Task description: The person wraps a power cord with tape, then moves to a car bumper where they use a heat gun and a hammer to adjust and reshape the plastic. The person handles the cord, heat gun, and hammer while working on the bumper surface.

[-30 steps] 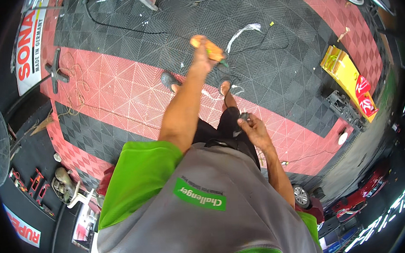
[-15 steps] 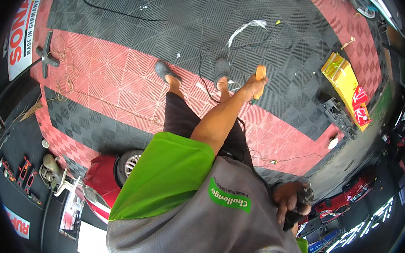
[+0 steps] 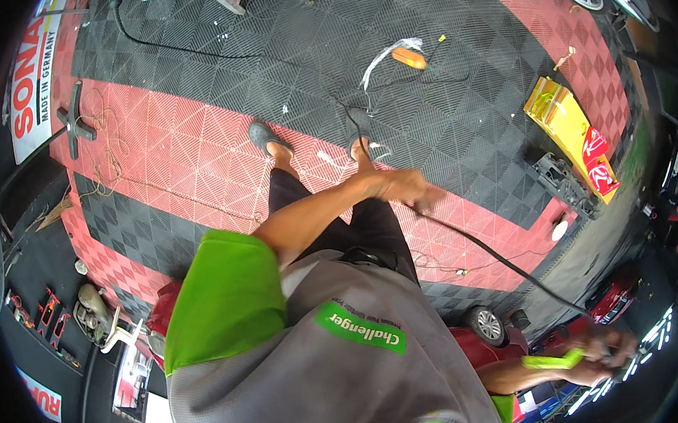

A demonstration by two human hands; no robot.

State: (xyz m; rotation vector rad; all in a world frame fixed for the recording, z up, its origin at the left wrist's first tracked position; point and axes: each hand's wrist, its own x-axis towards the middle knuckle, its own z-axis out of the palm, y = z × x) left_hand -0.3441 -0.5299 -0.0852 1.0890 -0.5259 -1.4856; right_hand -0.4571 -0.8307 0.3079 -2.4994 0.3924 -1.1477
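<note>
While we look down past our grey and green shirt [image 3: 317, 354], our right hand [image 3: 612, 347] sits nearest, low at about four o'clock, its fingers closed round a dark tool [image 3: 600, 350] with a bright green part [image 3: 554, 361]; the grip is blurred at the rim, so we cannot tell how firmly it closes. From that hand a black cable [image 3: 508, 262] runs up and left, its long axis lying from four o'clock toward the centre, taut and nearly straight.

Further out, our left hand [image 3: 400, 186] reaches across the body to just right of centre, fingers curled round the same cable near its upper end. So the cable spans both hands, with the left hand the farther grip and the right hand the nearer one.

Beyond the left hand, the cable carries on past our two grey shoes [image 3: 263, 136] toward twelve o'clock, where it loops on the black floor tiles [image 3: 282, 66]. An orange object [image 3: 409, 58] lies there beside a white strip [image 3: 379, 59], well apart from both hands. At two o'clock a yellow box [image 3: 556, 110] rests on the tiles.
</note>
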